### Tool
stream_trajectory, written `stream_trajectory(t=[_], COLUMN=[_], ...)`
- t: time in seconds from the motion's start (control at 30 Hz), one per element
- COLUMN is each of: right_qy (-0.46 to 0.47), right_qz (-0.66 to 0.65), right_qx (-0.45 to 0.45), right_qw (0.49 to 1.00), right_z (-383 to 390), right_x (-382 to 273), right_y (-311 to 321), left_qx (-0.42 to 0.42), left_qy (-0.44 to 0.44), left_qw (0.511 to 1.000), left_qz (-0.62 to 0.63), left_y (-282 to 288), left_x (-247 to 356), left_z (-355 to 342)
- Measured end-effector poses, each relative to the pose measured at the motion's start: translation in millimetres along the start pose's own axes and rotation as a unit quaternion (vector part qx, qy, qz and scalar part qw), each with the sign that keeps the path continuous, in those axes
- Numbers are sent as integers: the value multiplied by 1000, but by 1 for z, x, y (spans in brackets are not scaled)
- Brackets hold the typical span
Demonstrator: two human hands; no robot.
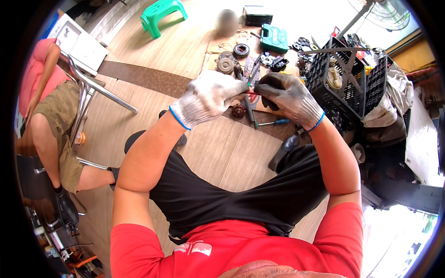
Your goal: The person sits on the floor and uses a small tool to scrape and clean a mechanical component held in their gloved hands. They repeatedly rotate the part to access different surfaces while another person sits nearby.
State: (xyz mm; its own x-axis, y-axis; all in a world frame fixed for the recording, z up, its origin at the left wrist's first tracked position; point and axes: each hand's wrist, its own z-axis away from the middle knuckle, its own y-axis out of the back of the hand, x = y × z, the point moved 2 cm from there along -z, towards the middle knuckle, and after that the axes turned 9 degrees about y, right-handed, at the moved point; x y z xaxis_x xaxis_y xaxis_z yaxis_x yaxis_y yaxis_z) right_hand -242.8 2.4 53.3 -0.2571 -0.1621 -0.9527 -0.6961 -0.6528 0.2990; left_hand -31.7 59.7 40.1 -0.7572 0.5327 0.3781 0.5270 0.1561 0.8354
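Red T-shirt fabric (273, 248) lies closest to the lens, with black trousers (232, 204) beyond it. Between 2 gloved hands, on the near side of the green tool case (274, 38), sits a small red piece (252, 93). The left hand (213, 94) pinches it between thumb and fingers; the right hand (288, 95), its glove fingertips darkly soiled, is curled against its other side, though I cannot tell whether that hand grips it.

Beige tiled floor (218, 153) spreads on the near side of the tool case, crossed by a brown patterned strip (143, 78). Nearer than the case lie a blue-handled screwdriver (281, 122) and a dark red round part (238, 110); to its left are a black ring (241, 50) and a tan round housing (225, 65). A black box (257, 17) stands just beyond the case, a green plastic stool (163, 13) well to its left, a black plastic crate (323, 90) and a fan (391, 14) to its right. Far left of the case, a seated person in camouflage shorts (55, 109) is cut off above the shoulders.

The gloves cover most of the red piece, so its kind is unclear. A round gray blur (227, 23) left of the case is unreadable, and glare washes out the far floor.
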Motion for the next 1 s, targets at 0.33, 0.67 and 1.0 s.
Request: stream_trajectory(t=[0.33, 0.67, 1.0], right_qy=[26, 13, 45], right_qz=[-8, 16, 27], right_qx=[-37, -46, -12], right_qw=[999, 999, 999], right_z=[1, 0, -8], right_x=[-1, 4, 5], right_y=[0, 4, 9], left_qx=[-42, -68, -129], left_qy=[-28, 10, 406], left_qw=[998, 998, 732], left_qz=[-34, 7, 532], left_y=[0, -4, 7], left_x=[-5, -1, -30], left_z=[2, 4, 5])
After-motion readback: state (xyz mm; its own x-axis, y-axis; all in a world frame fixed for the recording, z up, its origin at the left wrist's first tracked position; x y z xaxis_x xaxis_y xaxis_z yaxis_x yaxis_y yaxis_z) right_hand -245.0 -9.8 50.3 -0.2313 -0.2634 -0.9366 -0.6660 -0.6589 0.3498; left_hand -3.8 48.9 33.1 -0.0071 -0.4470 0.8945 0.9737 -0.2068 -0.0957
